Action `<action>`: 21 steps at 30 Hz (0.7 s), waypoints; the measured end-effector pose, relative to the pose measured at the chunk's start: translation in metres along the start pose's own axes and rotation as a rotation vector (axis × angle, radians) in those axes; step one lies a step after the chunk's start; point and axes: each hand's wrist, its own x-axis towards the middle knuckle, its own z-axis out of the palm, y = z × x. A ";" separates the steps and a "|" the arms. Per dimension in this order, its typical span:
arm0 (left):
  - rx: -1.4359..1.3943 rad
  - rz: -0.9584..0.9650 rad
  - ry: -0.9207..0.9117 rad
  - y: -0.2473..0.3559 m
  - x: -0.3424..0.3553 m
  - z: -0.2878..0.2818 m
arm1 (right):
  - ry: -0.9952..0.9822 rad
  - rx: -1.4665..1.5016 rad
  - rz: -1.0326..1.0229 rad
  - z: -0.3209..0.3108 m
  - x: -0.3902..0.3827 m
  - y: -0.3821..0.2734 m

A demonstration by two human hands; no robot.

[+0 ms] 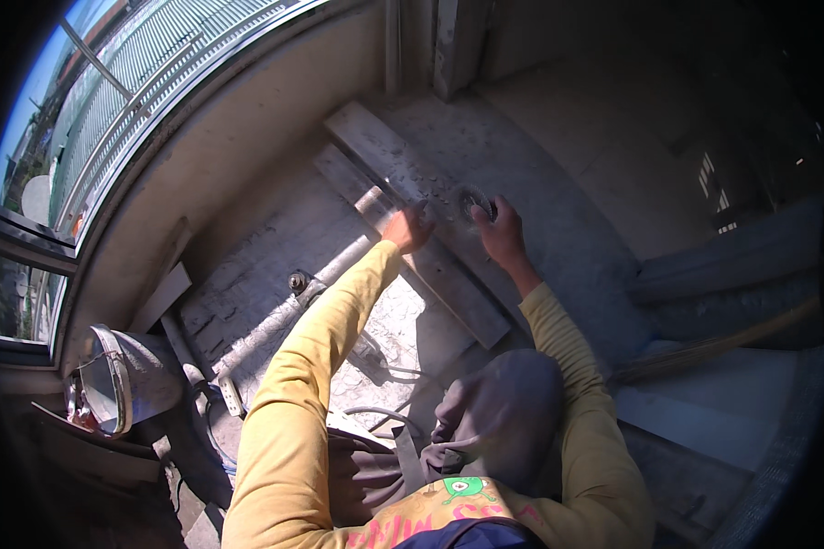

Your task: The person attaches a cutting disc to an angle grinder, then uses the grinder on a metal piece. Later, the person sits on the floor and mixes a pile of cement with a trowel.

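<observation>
Two long wooden boards lie side by side on the dusty floor, a far board and a near board. My left hand is closed over the boards near their middle; what its fingers grip is hidden. To the right, my right hand is wrapped around the edge of a round, dark, disc-shaped thing, whose exact kind I cannot make out. Pale dust and small crumbs lie on the far board between the disc and my left hand.
On the left, a tipped white bucket lies beside a power strip and cables. A metal fitting rests nearer me than the boards. A window and low wall bound the left; a pale sheet lies at right.
</observation>
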 end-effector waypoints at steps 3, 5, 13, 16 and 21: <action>-0.099 0.103 0.012 -0.032 0.005 0.004 | 0.050 0.035 -0.031 -0.010 -0.007 -0.008; -0.149 0.003 -0.011 -0.048 0.011 0.002 | 0.051 0.032 0.003 -0.018 -0.012 -0.008; -0.707 -0.187 -0.121 0.018 -0.008 -0.054 | 0.068 0.134 0.000 -0.052 -0.022 -0.039; -0.891 -0.115 -0.231 0.067 -0.018 -0.083 | 0.053 0.117 -0.114 -0.064 -0.012 -0.075; -0.689 0.454 -0.178 0.117 -0.020 -0.115 | -0.053 0.013 -0.266 -0.066 0.004 -0.146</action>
